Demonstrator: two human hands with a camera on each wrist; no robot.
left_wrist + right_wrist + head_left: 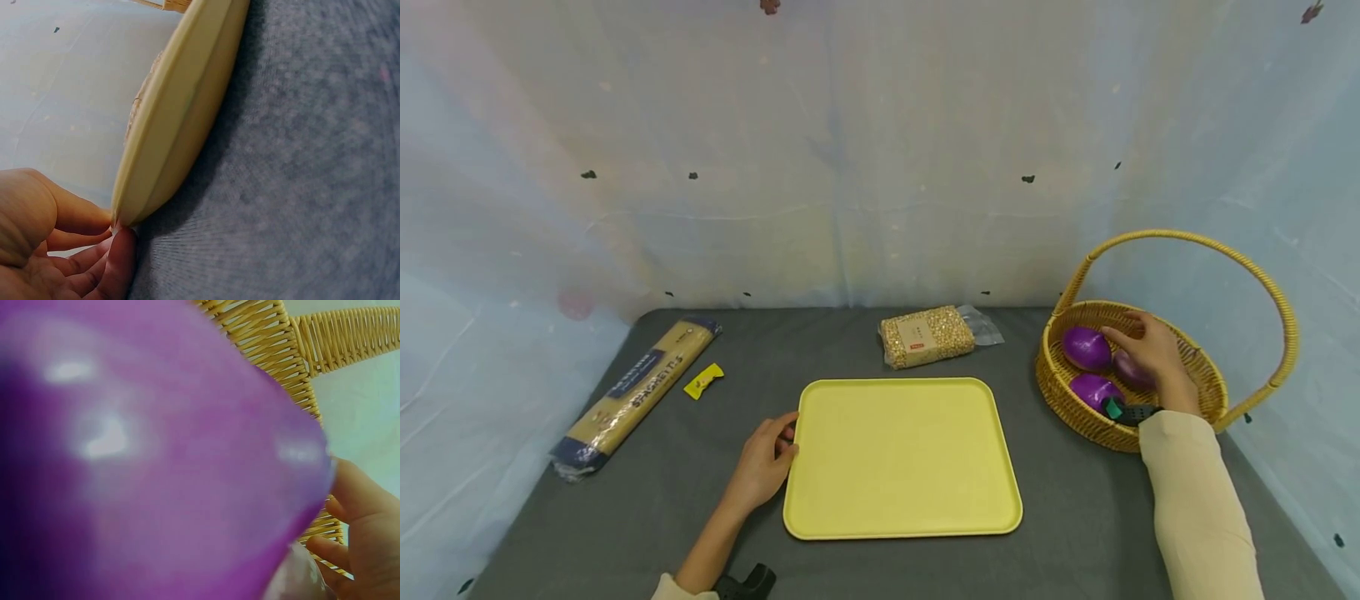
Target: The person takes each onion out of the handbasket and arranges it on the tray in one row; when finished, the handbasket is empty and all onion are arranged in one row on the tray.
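Down in the wicker basket (pixel 1213 392) at far right, the right hand (pixel 1153 354) has its fingers (pixel 365 531) curled over a purple eggplant (pixel 1131 371); the wrist view is filled w/ glossy purple skin (pixel 156 462), so contact looks firm, though whether thumb is fully wrapped under I cannot tell. Judgement: skin looks slick and rounded, so grip should go round the widest part, not the tip, and lift straight up to clear the rim and the arched handle (pixel 1225 250) overhead. Two more eggplants sit just beside it, one far-left in basket (pixel 1086 348), one nearer (pixel 1093 390); both touch or nearly touch the held one, may roll when it's moved. Left hand (pixel 763 462) rests at near-left edge of the yellow tray (pixel 902 458), fingertips (pixel 119 250) touching the tray rim (pixel 175 119), fingers fairly relaxed, holding nothing; prob. steadying it. Tray lies flat on grey cloth (pixel 1075 517), centre. Elsewhere: bag of grains/beans (pixel 925 336) just beyond tray's far edge, spaghetti pack (pixel 636 387) far left, small yellow clip (pixel 703 381) beside it. Path basket→tray looks unobstructed apart from basket rim.
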